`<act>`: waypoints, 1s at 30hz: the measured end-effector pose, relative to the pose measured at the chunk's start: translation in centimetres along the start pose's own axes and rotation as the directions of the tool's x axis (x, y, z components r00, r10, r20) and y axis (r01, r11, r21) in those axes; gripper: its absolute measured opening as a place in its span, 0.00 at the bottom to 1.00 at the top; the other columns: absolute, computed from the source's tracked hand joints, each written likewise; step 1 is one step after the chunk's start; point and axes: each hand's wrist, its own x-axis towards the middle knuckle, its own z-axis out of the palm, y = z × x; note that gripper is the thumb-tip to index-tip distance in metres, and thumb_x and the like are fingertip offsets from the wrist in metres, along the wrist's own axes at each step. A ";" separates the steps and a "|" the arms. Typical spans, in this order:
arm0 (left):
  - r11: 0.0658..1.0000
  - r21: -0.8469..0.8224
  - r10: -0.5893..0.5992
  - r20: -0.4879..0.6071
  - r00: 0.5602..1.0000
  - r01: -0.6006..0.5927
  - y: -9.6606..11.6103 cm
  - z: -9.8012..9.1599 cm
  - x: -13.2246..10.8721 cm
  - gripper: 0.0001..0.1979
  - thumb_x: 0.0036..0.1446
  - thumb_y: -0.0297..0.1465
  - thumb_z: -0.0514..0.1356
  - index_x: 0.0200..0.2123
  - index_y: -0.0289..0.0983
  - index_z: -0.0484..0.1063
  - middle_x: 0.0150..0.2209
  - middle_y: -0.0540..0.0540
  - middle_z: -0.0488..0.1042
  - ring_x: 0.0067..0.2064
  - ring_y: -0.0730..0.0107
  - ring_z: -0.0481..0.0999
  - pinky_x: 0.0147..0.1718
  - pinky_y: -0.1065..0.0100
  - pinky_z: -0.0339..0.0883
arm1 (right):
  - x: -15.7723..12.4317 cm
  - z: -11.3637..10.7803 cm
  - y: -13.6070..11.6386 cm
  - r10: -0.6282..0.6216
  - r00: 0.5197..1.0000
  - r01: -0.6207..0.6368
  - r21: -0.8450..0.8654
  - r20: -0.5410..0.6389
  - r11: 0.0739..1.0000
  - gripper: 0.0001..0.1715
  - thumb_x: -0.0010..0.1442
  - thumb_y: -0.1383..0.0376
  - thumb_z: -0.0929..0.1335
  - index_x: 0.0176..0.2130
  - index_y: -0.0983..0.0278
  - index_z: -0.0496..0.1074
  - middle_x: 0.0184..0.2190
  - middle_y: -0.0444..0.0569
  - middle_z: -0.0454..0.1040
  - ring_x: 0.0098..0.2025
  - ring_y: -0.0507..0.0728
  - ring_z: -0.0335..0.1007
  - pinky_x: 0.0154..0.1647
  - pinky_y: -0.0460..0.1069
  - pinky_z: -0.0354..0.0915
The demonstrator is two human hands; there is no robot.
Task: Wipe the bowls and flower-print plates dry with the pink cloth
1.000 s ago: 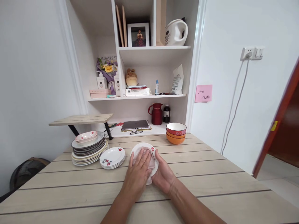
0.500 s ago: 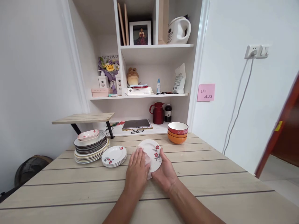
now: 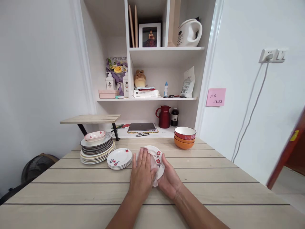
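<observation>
A small white plate (image 3: 159, 154) with red flowers is held tilted over the table. My right hand (image 3: 170, 179) grips its right and lower rim, thumb on the edge and fingers underneath. My left hand (image 3: 142, 173) lies flat across the plate's left side, pressing a thin pale pink cloth (image 3: 152, 163) to its face; the cloth hangs out below near the thumb. Part of the plate is hidden beneath that hand. Just left stands a short stack of similar flowered plates (image 3: 120, 156).
Farther left is a taller pile of plates (image 3: 96, 152) topped by pink-dotted dishes (image 3: 94, 136), beside a small raised wooden stand (image 3: 91, 119). Stacked bowls (image 3: 185, 140) sit at the back right. Behind them are a red jug (image 3: 164, 117), a dark bottle (image 3: 174, 117) and a laptop (image 3: 142, 127).
My left hand has shifted slightly down and right over the plate, with the cloth under it. The whole view has turned slightly left. My right hand still grips the plate.
</observation>
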 end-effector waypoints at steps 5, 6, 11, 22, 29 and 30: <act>0.997 0.033 -0.063 0.001 0.998 0.062 -0.1 0.7 -0.5 0.30 0.63 0.38 0.53 0.62 0.24 0.59 0.65 0.28 0.59 0.68 0.48 0.54 0.63 0.46 0.53 | -0.3 0.5 -0.2 -0.049 0.999 0.049 0.000 0.015 0.999 0.33 0.67 0.48 0.59 0.56 0.69 0.70 0.50 0.55 0.78 0.54 0.60 0.73 0.56 0.54 0.65; 1.000 0.018 -0.014 0.005 1.000 0.014 0.0 0.7 -0.5 0.28 0.64 0.37 0.52 0.62 0.26 0.59 0.65 0.30 0.59 0.68 0.49 0.54 0.63 0.47 0.54 | -0.3 0.5 -0.4 -0.066 0.998 0.066 0.002 -0.010 0.998 0.32 0.67 0.48 0.59 0.56 0.69 0.70 0.50 0.55 0.78 0.54 0.60 0.73 0.54 0.54 0.67; 0.973 -0.044 0.228 -0.007 0.974 -0.228 0.3 -0.4 -0.4 0.26 0.66 0.34 0.49 0.65 0.34 0.55 0.68 0.42 0.56 0.70 0.60 0.51 0.65 0.52 0.48 | -0.5 0.2 -1.0 -0.015 0.997 0.017 0.030 -0.078 0.999 0.30 0.67 0.49 0.61 0.55 0.68 0.71 0.47 0.54 0.80 0.52 0.58 0.74 0.52 0.52 0.68; 0.997 0.023 0.078 0.002 0.997 -0.078 0.4 -0.6 0.0 0.31 0.64 0.39 0.52 0.67 0.34 0.52 0.69 0.40 0.53 0.70 0.55 0.50 0.66 0.44 0.44 | -0.4 0.4 -0.5 0.027 1.000 -0.027 0.008 0.012 1.000 0.34 0.67 0.49 0.60 0.59 0.71 0.67 0.51 0.55 0.78 0.54 0.58 0.73 0.59 0.52 0.62; 1.000 -0.004 0.000 0.048 0.999 0.000 0.3 0.2 -0.2 0.29 0.64 0.38 0.51 0.64 0.30 0.57 0.67 0.34 0.57 0.68 0.52 0.55 0.62 0.45 0.53 | -0.3 0.6 -0.6 -0.068 0.998 0.069 0.051 -0.012 0.996 0.33 0.67 0.48 0.59 0.56 0.70 0.70 0.53 0.57 0.76 0.55 0.60 0.71 0.57 0.54 0.65; 1.000 -0.028 0.006 0.055 0.998 -0.004 0.2 0.3 -0.3 0.28 0.65 0.36 0.50 0.65 0.31 0.57 0.67 0.35 0.58 0.68 0.54 0.55 0.62 0.46 0.54 | -0.3 0.6 -0.8 -0.078 0.997 0.078 0.045 -0.017 0.996 0.33 0.67 0.48 0.59 0.55 0.70 0.71 0.53 0.57 0.76 0.55 0.61 0.71 0.56 0.55 0.65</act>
